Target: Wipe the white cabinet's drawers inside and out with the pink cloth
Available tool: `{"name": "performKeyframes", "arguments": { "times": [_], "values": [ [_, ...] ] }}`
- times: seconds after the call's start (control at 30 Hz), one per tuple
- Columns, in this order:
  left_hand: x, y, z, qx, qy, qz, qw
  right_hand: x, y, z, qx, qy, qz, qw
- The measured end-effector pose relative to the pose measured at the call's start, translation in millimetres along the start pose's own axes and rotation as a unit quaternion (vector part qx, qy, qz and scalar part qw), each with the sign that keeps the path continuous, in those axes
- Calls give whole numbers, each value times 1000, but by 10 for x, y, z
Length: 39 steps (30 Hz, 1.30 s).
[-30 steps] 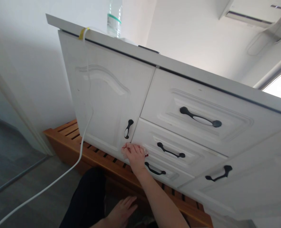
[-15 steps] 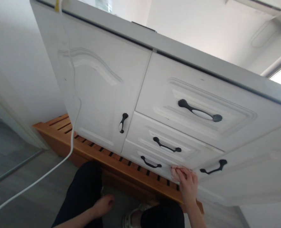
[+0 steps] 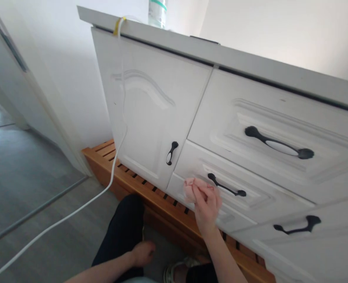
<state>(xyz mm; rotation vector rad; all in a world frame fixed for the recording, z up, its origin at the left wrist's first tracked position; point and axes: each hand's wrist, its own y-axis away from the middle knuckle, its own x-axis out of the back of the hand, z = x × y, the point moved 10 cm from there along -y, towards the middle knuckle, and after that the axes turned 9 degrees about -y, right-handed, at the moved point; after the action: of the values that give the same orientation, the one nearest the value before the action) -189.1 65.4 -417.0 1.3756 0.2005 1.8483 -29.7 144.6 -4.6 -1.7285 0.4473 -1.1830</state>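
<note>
White panelled cabinet [image 3: 144, 129] | pale-pink crumpled cloth [image 3: 189, 190], gripped by your right hand [image 3: 207, 206], has shifted leftward, bringing it beside the middle drawer's black curved handle [image 3: 227, 190] | your left hand [image 3: 144, 253] curls closed

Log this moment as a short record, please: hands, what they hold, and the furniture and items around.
Right hand: gripping a pink cloth near the middle drawer handle; contact unclear
Left hand: curled, beside the leg, nothing visible in it
Cabinet: white; visible doors and drawers shut
Bench: slatted wood, along the cabinet's foot
Cord: white, hanging over the cabinet's top edge
Bottle: on top, partly cut off
</note>
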Motion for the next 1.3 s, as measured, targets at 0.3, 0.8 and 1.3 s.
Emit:
{"name": "performKeyframes", "arguments": {
  "times": [0.3,0.8,1.3],
  "values": [
    [95,22,-75,11,31,22,999,-1611,210,-513,116,-60,-226,965],
    [84,-12,-72,15,42,16,999,-393,884,577,16,90,-307,947],
    [9,-18,7,5,0,-18,1000,484,1950,1541,-73,104,-381,916]
  ]
}}
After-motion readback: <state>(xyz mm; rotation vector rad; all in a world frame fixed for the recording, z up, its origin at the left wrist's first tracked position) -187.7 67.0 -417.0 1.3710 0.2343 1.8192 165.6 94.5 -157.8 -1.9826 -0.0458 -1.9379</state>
